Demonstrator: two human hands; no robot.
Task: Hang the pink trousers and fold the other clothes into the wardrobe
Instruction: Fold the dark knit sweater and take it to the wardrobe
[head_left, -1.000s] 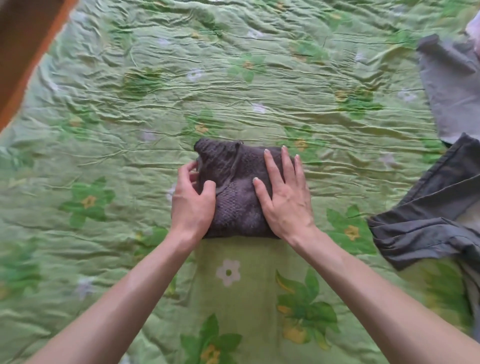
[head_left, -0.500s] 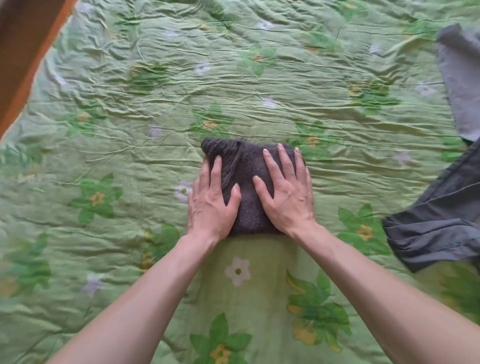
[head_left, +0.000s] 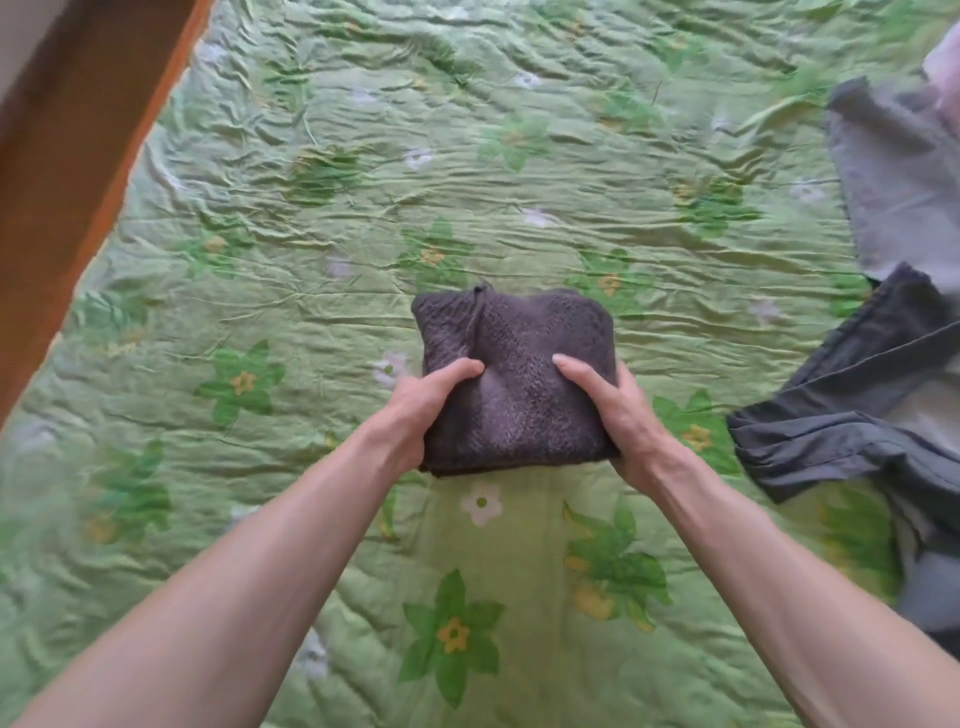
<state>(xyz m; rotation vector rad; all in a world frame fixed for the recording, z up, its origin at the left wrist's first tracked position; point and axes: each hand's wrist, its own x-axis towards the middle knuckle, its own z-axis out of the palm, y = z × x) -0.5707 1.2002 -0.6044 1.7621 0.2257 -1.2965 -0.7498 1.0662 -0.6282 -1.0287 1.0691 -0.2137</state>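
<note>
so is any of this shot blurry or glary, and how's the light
Head view: soft, even daylight with no hard shadows; a mild sheen on the creased green bedspread but no blown-out glare. The folded dark sweater and both hands, left and right, are sharp. The edges smear and bend: the wooden frame and lower left corner look soft.

Single head view, steeply down, close over green bedspread (head_left: 519, 208).

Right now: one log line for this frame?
folded dark knit on green bedspread | left hand grips | right hand grips | folding done
</note>
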